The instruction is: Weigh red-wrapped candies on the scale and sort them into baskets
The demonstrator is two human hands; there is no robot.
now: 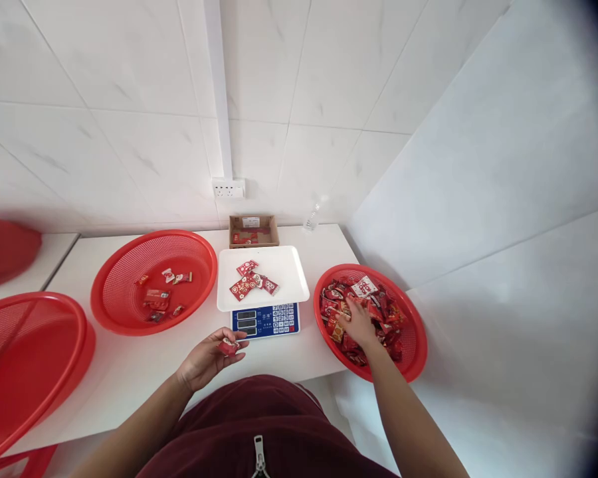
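At my far left a red basket (74, 312) stands on the white tabletop (139, 372), a dark seam (62, 261) showing behind it. Next sits a second basket (117, 272) with scattered packets (157, 299) at the bottom. My left fingers (234, 359) hold a small red sweet (226, 347) in front of the blue-fronted scale (266, 325). Beyond, a white strip (218, 86) runs down the tiled wall (144, 166) to a socket (228, 188), above a cardboard box (266, 222). The scale's tray (289, 265) carries a few red wrappers (242, 287). A clear bottle (311, 218) is near the wall. At the right end, beside a pale side wall (503, 199), my right fingers (345, 323) spread into a heap of sweets (391, 315) in a third basket (418, 358); I can't tell whether they grip any.
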